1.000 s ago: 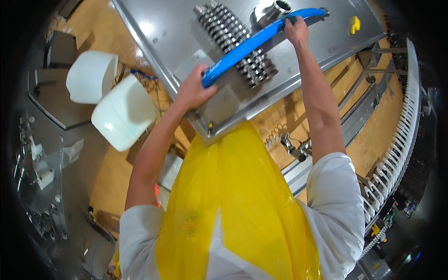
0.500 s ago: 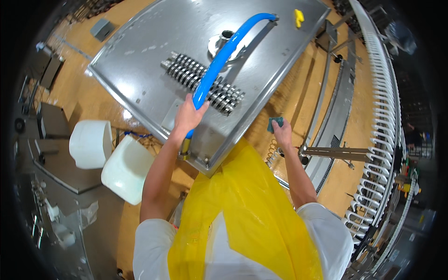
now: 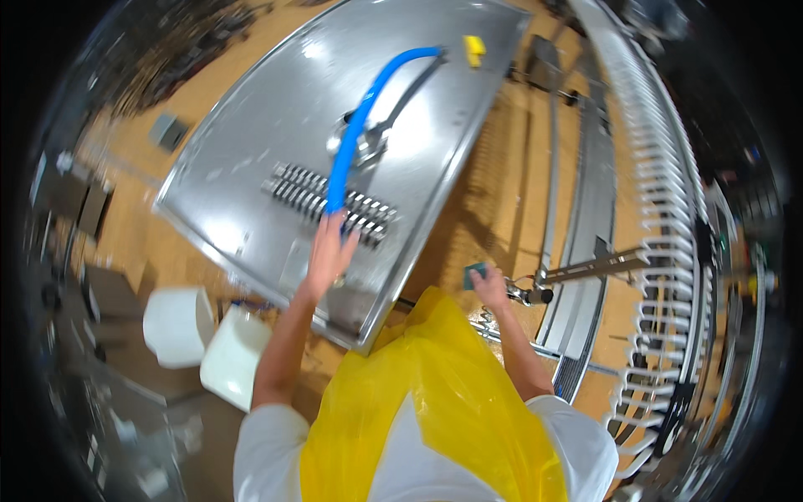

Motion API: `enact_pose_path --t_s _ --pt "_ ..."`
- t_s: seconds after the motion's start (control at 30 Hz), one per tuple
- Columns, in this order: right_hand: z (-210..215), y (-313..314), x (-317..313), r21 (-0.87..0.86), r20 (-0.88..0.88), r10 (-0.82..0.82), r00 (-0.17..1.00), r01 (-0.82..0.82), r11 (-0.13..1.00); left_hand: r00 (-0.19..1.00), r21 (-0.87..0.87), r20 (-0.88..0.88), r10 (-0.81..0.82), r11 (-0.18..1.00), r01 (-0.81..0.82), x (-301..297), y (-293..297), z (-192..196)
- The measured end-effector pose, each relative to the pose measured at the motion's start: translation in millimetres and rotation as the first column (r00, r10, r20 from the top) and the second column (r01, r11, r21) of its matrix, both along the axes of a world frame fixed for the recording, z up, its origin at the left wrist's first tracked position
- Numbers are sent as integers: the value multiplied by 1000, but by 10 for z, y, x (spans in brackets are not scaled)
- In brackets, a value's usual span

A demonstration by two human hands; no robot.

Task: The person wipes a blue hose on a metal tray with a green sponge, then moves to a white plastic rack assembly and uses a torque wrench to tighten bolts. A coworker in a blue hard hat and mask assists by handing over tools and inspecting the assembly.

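Observation:
My left hand (image 3: 330,251) reaches out over a large steel table (image 3: 251,167) and grips the near end of a blue hose (image 3: 355,134). The hose curves up across the table toward a yellow piece (image 3: 474,46) at the far edge. Just past my fingers lies a row of dark ribbed metal parts (image 3: 330,201). My right hand (image 3: 489,286) is lower, off the table's right side, holding a small green pad (image 3: 474,272) close to a metal rod (image 3: 585,269). A yellow plastic apron (image 3: 435,402) covers my front.
Two white buckets (image 3: 205,339) stand on the orange floor left of me. A curved roller conveyor (image 3: 669,251) runs along the right side, with steel rails (image 3: 577,217) beside it. A round metal fitting (image 3: 368,146) lies on the table beneath the hose.
My right hand left the far end of the hose and dropped to the table's right side with the green pad. My left hand stayed on the hose. The view shifted, showing more table.

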State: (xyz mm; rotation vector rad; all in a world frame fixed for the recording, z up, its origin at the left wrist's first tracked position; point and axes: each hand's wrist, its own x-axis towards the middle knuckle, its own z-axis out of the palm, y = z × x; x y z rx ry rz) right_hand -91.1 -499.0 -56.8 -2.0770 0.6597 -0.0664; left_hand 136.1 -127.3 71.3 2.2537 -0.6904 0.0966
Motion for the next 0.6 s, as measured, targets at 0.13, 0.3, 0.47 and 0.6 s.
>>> enact_pose_path --t_s 0.13,0.3,0.47,0.6 --pt "386 577 270 167 112 227 967 -244 955 613 -360 -740 -276 933 -15 -800 57 -787" --pt "856 1144 248 -128 336 567 752 -560 818 171 -652 -757 -630 741 -160 -1262 -467 -575" --pt "953 1135 -464 80 274 216 937 -246 966 158 -500 -820 -551 822 272 -1241 -667 -883" --pt "420 956 -1638 -49 -148 -116 982 110 993 192 -384 -830 -523 787 483 -1497 -798 -1087"
